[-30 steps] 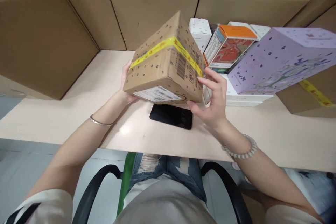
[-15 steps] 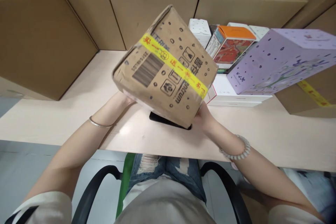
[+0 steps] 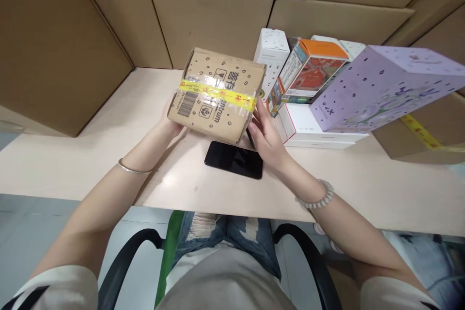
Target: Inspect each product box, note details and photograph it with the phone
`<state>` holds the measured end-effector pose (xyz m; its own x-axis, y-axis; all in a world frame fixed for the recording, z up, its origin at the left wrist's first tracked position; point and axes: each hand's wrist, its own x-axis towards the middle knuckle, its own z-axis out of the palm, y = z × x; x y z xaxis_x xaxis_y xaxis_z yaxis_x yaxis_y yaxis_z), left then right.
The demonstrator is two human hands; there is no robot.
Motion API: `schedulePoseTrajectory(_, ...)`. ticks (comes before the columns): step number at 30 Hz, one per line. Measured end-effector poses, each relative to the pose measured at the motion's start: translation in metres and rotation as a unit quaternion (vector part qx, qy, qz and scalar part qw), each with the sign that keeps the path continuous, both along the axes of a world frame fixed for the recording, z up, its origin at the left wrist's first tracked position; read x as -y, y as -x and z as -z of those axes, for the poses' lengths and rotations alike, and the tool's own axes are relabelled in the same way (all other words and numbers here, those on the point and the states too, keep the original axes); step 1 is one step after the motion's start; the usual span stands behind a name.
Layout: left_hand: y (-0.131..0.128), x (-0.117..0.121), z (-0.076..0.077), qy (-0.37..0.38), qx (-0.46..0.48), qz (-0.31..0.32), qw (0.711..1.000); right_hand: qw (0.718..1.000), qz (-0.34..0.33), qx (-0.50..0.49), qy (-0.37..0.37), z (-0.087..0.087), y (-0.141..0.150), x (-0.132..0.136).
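A brown cardboard box (image 3: 214,70) with a yellow tape strip, a barcode and printed handling signs is held between my two hands. My left hand (image 3: 170,123) grips its left side, the fingers hidden behind and beneath it. At the right side my right hand (image 3: 267,135) presses against the box, with thumb and fingers partly showing. A black phone (image 3: 234,160) lies on the table just below the box. Some dark thin thing shows by my right fingertips, too small to name.
Upright at the right stand a white spotted box (image 3: 274,43), an orange-topped box (image 3: 316,68) and a lilac box (image 3: 381,87). Flat white boxes (image 3: 316,128) lie below them. A taped carton (image 3: 395,140) sits farther right. Large cartons (image 3: 210,24) wall the back and left of the table (image 3: 72,164).
The box has come down and away from me toward the table, turning so its tape runs nearly level. The phone, mostly covered before, now shows fully. Both hands moved with the box.
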<state>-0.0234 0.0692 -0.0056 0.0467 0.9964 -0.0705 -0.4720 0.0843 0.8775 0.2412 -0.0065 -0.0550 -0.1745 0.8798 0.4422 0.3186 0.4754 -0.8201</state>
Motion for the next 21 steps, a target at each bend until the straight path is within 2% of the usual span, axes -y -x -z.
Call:
schedulePoseTrajectory(4, -0.001, 0.002, -0.015, -0.148, -0.05, 0.004, 0.988, 0.999, -0.006, 0.042, 0.03, 0.001, -0.003, -0.006)
schedulePoseTrajectory(7, 0.009, -0.012, -0.007, -0.26, -0.171, 0.044, 0.949, 0.986, 0.041, 0.155, 0.052, -0.01, -0.008, -0.002)
schedulePoseTrajectory(10, 0.017, -0.028, 0.012, -0.329, -0.264, 0.055, 0.905, 0.931, 0.153, 0.321, 0.087, -0.029, -0.009, 0.009)
schedulePoseTrajectory(13, 0.019, -0.028, 0.018, -0.4, -0.329, 0.008, 0.855, 0.871, 0.226, 0.414, 0.136, -0.044, -0.002, 0.018)
schedulePoseTrajectory(15, 0.018, -0.02, 0.011, -0.446, -0.386, -0.031, 0.807, 0.855, 0.237, 0.43, 0.167, -0.048, 0.004, 0.019)
schedulePoseTrajectory(17, 0.017, -0.013, 0.002, -0.469, -0.436, -0.042, 0.767, 0.842, 0.225, 0.447, 0.203, -0.046, 0.01, 0.016)
schedulePoseTrajectory(21, 0.019, -0.01, -0.004, -0.495, -0.474, -0.035, 0.728, 0.816, 0.196, 0.483, 0.25, -0.04, 0.017, 0.002)
